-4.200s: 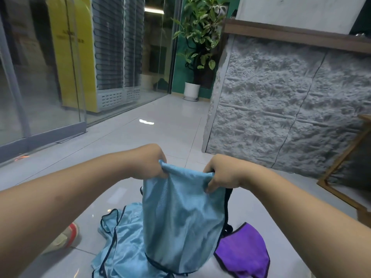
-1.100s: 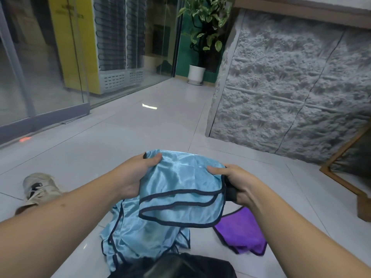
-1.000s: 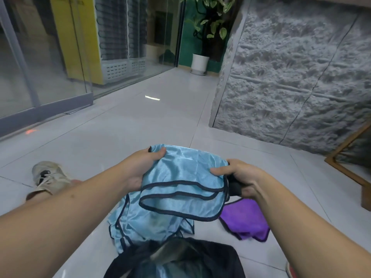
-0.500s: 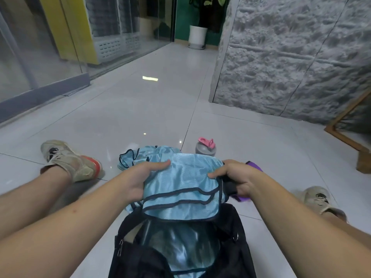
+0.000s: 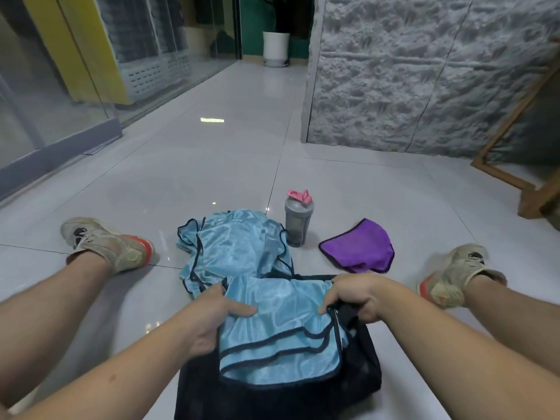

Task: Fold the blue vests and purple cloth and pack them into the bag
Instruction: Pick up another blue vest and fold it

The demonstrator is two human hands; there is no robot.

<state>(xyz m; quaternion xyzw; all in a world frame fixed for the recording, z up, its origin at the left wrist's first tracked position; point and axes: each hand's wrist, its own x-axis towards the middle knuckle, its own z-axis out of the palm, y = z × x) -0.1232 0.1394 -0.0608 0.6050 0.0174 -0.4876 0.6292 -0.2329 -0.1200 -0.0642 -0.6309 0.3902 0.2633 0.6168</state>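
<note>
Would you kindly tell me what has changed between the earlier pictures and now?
The folded blue vest, earlier held up unfolded, has come down onto the black bag. The left hand and right hand still grip it. The second blue vest and purple cloth remain on the floor.

We see the left hand [image 5: 209, 321] and right hand [image 5: 356, 298] gripping a folded blue vest [image 5: 278, 331] over the open black bag [image 5: 360, 374]; beyond lie another blue vest [image 5: 233, 250], a shaker bottle [image 5: 298, 219] and the purple cloth [image 5: 360, 247] on the floor [image 5: 212, 171].
</note>
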